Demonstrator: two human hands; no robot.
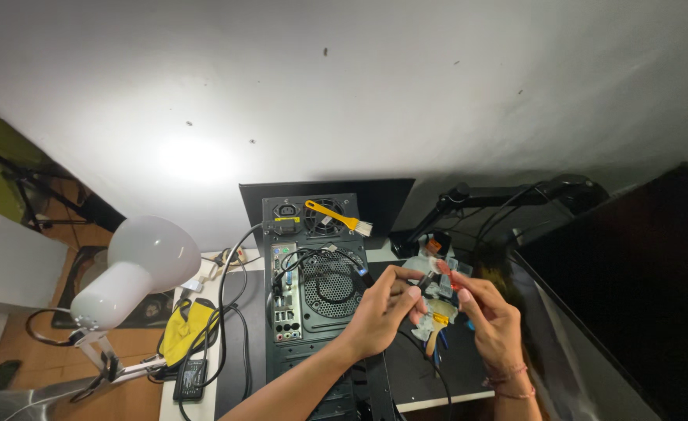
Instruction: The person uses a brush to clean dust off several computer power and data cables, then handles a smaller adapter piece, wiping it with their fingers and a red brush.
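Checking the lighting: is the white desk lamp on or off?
On. The lamp points at the wall, where a bright spot glows.

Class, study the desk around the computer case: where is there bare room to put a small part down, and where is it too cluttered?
Free: the dark mat beneath the left hand. Crowded: beside the black computer case, cables, a yellow cloth and white desk lamp; clear packets near the right hand.

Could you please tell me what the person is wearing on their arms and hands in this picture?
Both forearms are bare, with no sleeves or gloves. The left hand wears nothing visible. The right hand has thin pinkish-red cord bracelets around its wrist.
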